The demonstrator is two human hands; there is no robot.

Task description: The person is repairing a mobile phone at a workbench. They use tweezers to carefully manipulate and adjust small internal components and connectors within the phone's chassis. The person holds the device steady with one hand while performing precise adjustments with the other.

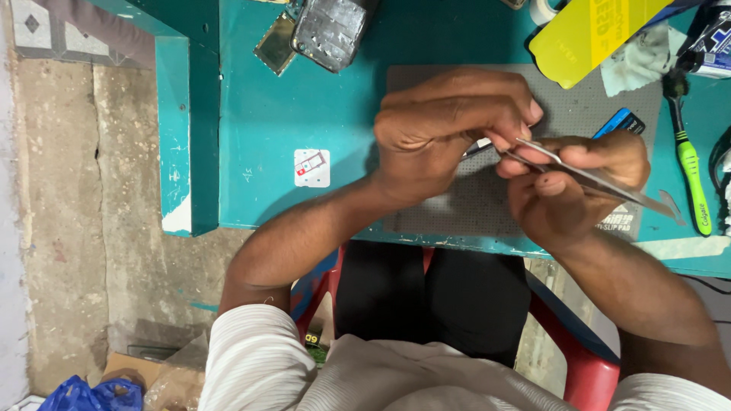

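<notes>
Over a grey perforated mat (586, 99) on a teal table (266, 114), my two hands meet. My right hand (571, 183) grips metal tweezers (609, 186) whose tips point left toward my left hand. My left hand (449, 125) is curled, its fingertips pinching a small part at the tweezer tips; the part itself is mostly hidden by the fingers.
A phone body (331, 30) and a thin plate lie at the table's far edge. A yellow card (590, 30), a cloth (643, 57), a blue-black object (623, 122) and a green toothbrush (689, 164) lie on the right. A small white card (312, 167) lies on the left. A red chair (586, 365) is below.
</notes>
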